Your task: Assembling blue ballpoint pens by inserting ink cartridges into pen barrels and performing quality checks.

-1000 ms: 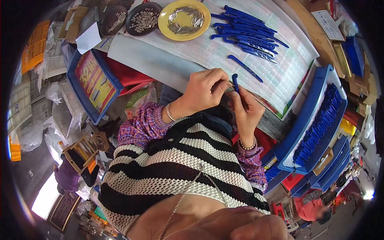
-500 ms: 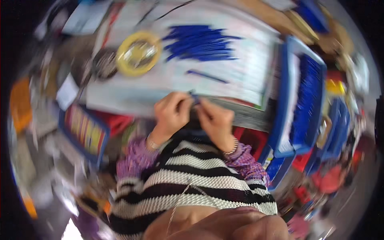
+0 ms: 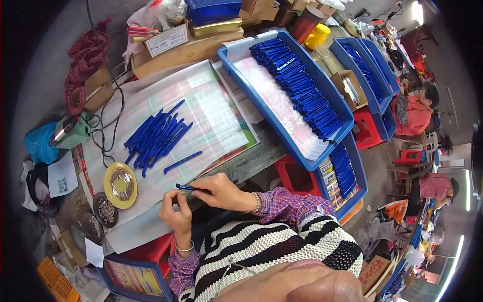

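Observation:
Both hands meet at the near edge of the paper-covered table [image 3: 211, 116]. My right hand [image 3: 220, 193] and my left hand [image 3: 176, 214] pinch a single blue pen [image 3: 187, 187] between their fingertips, the pen lying roughly level. Beyond the hands, one loose blue pen [image 3: 182, 162] lies on the paper. A pile of several blue pens [image 3: 155, 136] sits a little farther off. A yellow dish [image 3: 121, 184] with small clear parts is just left of my left hand.
A big blue tray [image 3: 302, 151] full of blue pens stands to the right, with more blue trays [image 3: 372, 70] behind and below it. Two dark dishes [image 3: 104, 211] of small parts sit near the yellow dish. Boxes and cables crowd the far edge. Other people sit at the right.
The view has swung round, so the table now lies up and to the left. My hands stay together on a blue pen, which has gone from upright to nearly level.

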Demonstrator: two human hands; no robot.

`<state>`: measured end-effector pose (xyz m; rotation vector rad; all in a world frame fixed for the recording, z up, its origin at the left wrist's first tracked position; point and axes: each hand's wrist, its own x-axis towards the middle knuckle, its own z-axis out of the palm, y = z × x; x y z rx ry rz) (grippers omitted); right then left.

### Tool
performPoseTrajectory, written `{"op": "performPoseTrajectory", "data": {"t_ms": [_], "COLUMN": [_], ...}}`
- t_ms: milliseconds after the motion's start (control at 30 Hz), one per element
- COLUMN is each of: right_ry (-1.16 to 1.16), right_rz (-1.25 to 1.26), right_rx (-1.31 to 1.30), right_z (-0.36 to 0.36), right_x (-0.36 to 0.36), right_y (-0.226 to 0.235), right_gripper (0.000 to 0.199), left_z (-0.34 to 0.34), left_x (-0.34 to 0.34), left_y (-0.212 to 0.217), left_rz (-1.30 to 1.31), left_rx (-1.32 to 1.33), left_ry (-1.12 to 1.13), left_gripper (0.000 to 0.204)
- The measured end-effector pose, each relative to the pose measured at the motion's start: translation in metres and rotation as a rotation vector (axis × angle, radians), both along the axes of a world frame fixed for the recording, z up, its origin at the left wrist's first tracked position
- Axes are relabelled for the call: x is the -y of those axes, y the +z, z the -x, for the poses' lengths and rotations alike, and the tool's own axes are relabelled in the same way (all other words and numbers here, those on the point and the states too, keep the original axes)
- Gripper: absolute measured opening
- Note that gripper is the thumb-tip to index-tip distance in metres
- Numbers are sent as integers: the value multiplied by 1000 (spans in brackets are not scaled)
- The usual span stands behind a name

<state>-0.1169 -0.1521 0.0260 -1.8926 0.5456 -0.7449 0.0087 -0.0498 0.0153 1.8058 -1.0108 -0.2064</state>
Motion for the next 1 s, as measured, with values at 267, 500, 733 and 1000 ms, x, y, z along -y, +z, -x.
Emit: {"op": "performPoseTrajectory", "data": {"t_ms": [267,500,733,1000], "right_ry": [65,77,25,156], "right_rz": [-18,-12,-13,-480], "right_rx": [-66,-54,-64,-76], "right_z": [6,11,23,32], "right_x": [3,6,23,24], "right_y": [-2,0,2,-5], "right_gripper": [27,27,21,27], "left_z": [2,4,1,9], "left_x": [-1,-1,-7,4], "left_y": [0,-1,-10,1], "left_rz": [-5,-13,-1,-62], "left_rx": [-10,-68,-465,-265], "left_ry": [-33,-43,-113,-277], "left_gripper": [9,12,12,9]}}
